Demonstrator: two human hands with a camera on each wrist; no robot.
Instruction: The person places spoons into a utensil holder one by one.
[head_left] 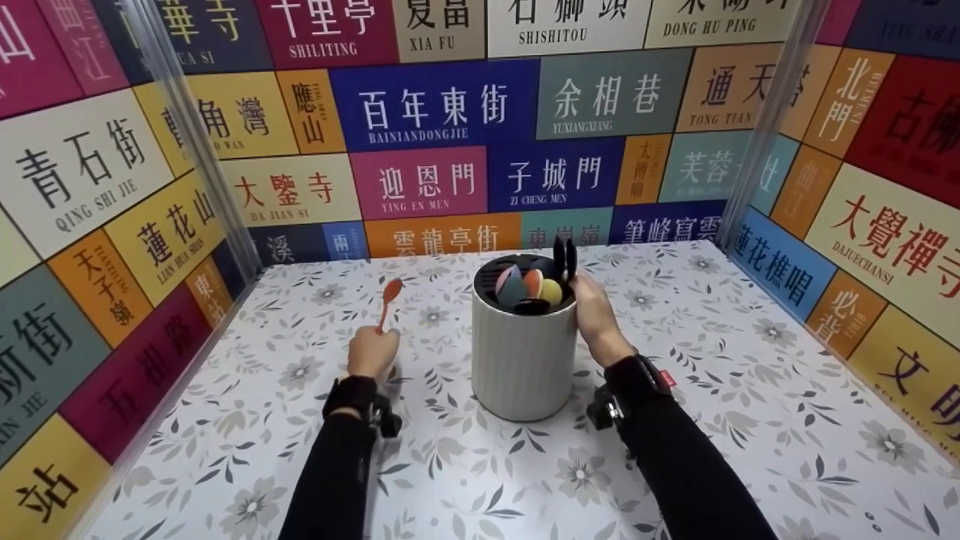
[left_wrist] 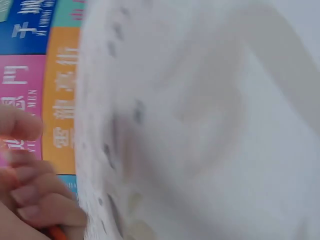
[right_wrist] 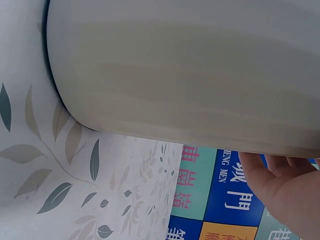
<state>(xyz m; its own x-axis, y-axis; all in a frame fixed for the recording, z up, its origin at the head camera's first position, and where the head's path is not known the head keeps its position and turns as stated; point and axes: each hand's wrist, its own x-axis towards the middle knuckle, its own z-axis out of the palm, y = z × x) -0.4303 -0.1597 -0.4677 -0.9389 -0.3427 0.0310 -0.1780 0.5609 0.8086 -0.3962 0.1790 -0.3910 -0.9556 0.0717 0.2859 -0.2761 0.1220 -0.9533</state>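
Note:
My left hand [head_left: 373,352] grips the thin handle of a small orange spoon [head_left: 391,289], its head pointing up, left of a utensil holder. In the left wrist view, the curled fingers [left_wrist: 42,192] show at the left edge, with only a bit of orange between them. The pale ribbed utensil holder [head_left: 523,367] stands upright on the table. Its dark slotted top carries several rounded utensil heads [head_left: 514,286] in teal, pink, orange and yellow, plus upright black pieces [head_left: 565,261]. My right hand [head_left: 602,319] holds the holder's upper right side; its fingertips are partly hidden behind it.
A white table [head_left: 581,474] with a grey leaf and flower print lies under both hands. Panels of coloured signs [head_left: 435,105] rise along the back and both sides. Clear strips [head_left: 765,135] mark the corners.

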